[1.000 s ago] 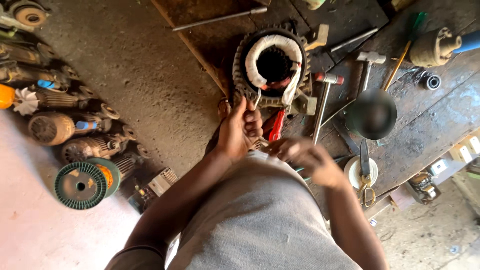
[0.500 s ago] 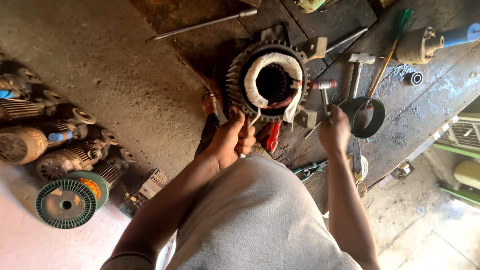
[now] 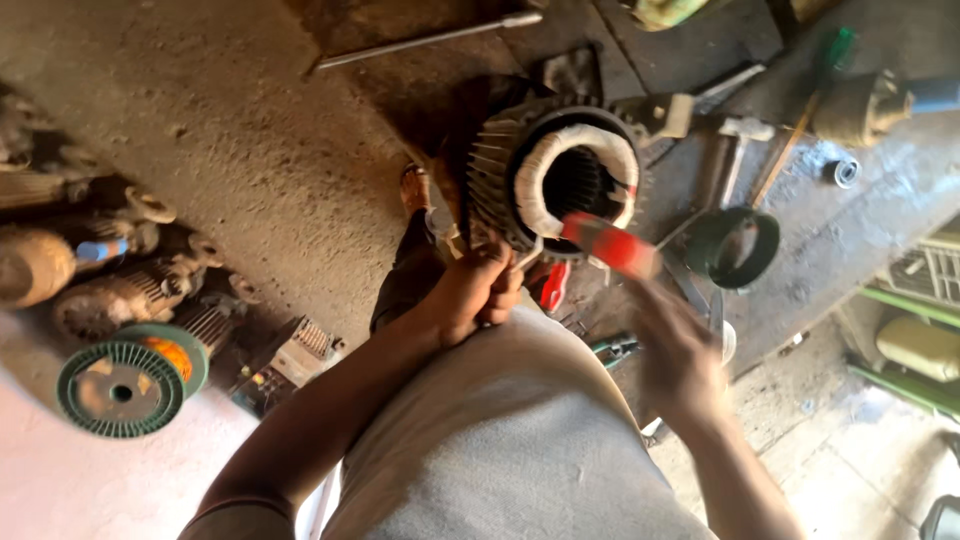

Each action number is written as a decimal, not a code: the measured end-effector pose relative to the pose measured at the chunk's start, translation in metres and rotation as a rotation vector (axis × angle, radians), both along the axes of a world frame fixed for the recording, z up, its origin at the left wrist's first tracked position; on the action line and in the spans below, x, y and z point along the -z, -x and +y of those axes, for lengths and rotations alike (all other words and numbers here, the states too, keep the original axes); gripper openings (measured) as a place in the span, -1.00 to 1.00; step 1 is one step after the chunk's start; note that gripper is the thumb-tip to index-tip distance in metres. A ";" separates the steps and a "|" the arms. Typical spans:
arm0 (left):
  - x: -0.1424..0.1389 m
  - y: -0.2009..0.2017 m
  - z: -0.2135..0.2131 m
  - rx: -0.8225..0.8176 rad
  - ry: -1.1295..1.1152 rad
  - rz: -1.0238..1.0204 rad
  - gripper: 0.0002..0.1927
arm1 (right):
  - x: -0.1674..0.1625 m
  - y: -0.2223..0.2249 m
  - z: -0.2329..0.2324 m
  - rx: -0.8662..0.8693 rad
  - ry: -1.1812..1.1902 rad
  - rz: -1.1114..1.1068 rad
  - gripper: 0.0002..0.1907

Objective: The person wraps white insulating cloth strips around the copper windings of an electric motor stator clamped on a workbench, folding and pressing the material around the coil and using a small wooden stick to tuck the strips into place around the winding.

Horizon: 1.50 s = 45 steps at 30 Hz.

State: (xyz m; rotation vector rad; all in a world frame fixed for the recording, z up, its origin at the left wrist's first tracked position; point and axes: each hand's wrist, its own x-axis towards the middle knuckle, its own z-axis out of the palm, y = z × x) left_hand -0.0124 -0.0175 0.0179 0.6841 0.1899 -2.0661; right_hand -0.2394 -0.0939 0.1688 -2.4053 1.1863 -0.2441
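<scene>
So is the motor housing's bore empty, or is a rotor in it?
Empty: the motor housing shows a dark open bore ringed by white-wrapped windings, with no rotor or shaft inside.

We are seeing the stator [image 3: 560, 180] sitting at upper centre, a ring [image 3: 735, 245] lying right of it, a spool [image 3: 125, 380] lying lower left.

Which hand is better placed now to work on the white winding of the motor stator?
Probably the right hand: it holds the red-handled tool, raised just before the white winding of the motor stator. The left hand is busy gripping the stator's lower rim.
</scene>
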 end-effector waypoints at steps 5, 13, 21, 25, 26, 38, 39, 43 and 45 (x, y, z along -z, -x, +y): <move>0.000 -0.006 -0.002 -0.024 0.016 0.005 -0.53 | 0.027 0.031 -0.009 -0.119 0.000 0.224 -0.50; 0.000 -0.009 -0.001 -0.015 0.036 -0.032 -0.56 | 0.009 0.042 -0.011 0.384 -0.635 -0.582 -0.56; 0.007 -0.012 0.001 0.002 -0.025 0.006 -0.58 | -0.018 0.011 -0.077 0.057 -0.209 0.302 -0.63; 0.010 -0.011 0.001 0.005 0.018 0.033 -0.55 | -0.026 -0.018 -0.086 0.346 -1.080 -0.719 -0.59; 0.010 -0.012 0.001 0.022 0.027 0.000 -0.57 | -0.019 -0.019 -0.084 0.275 -0.947 -0.247 -0.57; 0.014 -0.020 -0.004 0.092 0.058 0.047 -0.55 | 0.027 0.007 -0.074 0.142 -0.681 0.150 -0.62; 0.014 -0.021 -0.004 0.089 0.073 0.057 -0.53 | 0.018 0.004 -0.072 -0.004 -0.711 0.194 -0.48; 0.014 -0.024 -0.005 0.098 0.093 0.029 -0.54 | -0.002 0.001 -0.077 0.321 -0.806 0.104 -0.43; 0.013 -0.025 -0.006 0.100 0.136 0.015 -0.50 | -0.005 -0.005 -0.079 0.238 -0.845 0.168 -0.43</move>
